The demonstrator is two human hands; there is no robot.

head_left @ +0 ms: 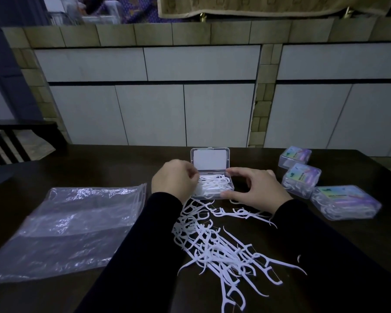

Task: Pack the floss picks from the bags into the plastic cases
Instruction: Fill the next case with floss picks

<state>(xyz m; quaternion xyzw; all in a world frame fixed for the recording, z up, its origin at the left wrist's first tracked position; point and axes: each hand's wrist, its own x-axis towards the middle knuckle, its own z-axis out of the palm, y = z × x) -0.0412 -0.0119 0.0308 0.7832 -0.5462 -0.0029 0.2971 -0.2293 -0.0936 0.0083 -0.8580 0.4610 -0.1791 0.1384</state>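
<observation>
An open clear plastic case [209,155] stands at the middle of the dark table, its lid upright and its base partly filled with white floss picks [215,185]. My left hand [175,178] is at the case's left side with curled fingers over the picks inside; what it pinches is hidden. My right hand [255,185] holds the case's right side, thumb at the front corner and fingers spread behind. A loose pile of floss picks [219,242] lies on the table between my forearms.
Flat empty clear bags [70,227] lie stacked at the left. Three closed, filled cases with colourful labels [295,155] [301,178] [345,202] sit in a row at the right. A dark chair [14,141] stands at the far left. White cabinets are beyond the table.
</observation>
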